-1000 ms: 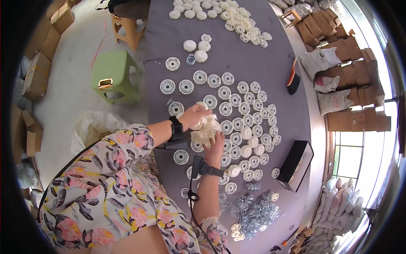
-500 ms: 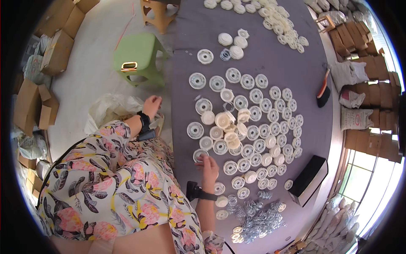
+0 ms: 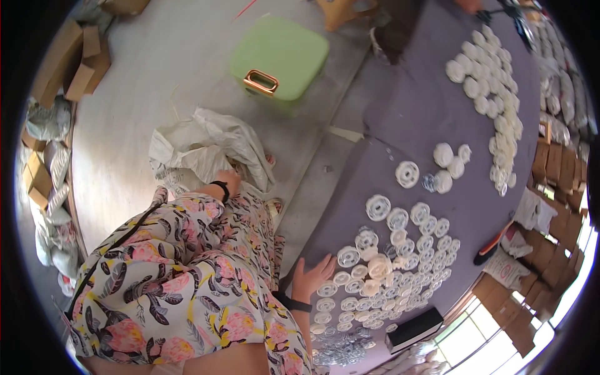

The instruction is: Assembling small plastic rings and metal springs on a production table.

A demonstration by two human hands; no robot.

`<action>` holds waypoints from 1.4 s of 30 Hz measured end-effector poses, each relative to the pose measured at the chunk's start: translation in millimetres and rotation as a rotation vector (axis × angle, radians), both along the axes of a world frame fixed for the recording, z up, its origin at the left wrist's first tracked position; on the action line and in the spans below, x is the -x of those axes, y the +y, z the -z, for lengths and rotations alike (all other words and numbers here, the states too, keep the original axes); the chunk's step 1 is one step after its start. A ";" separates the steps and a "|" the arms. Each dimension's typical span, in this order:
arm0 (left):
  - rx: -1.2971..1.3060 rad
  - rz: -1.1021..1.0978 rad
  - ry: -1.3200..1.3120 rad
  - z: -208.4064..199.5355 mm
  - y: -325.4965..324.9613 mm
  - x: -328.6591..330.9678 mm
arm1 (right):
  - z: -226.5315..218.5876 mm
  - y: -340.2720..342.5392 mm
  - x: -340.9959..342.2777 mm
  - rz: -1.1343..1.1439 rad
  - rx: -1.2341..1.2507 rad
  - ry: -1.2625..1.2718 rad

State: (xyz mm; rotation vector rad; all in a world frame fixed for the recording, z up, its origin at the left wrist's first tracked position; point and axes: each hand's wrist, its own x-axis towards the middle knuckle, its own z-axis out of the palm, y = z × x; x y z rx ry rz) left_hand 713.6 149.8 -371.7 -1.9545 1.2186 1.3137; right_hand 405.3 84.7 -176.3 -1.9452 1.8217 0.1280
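Observation:
My left hand [image 3: 230,181] is at the mouth of a crumpled white woven sack [image 3: 212,134] on the floor; its fingers are mostly hidden. On the edge of the grey-covered table [image 3: 406,119], my right hand [image 3: 312,275] lies with its fingers spread, holding nothing. Just beyond those fingertips are rows of round white plastic wheel-like parts [image 3: 349,256], many with metal rings or springs inside. Several cream caps [image 3: 379,267] are piled loosely among them. A heap of loose metal springs [image 3: 344,349] lies at the near end of the table.
A green stool [image 3: 281,56] stands beyond the sack. More white round parts [image 3: 478,69] cover the table's far end, where a person's dark-clothed leg shows. A black box [image 3: 414,329] and a brush [image 3: 490,247] lie along the right edge. Cardboard boxes [image 3: 87,62] line the left.
The view has swung left toward the floor. My left hand has moved down to the sack. My right hand has left the wheel-like part it was at and now lies spread at the table edge.

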 end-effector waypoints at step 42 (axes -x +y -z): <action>0.415 -0.477 0.203 137.7 91.3 25.6 | 19.1 -0.8 -24.7 0.033 0.016 0.286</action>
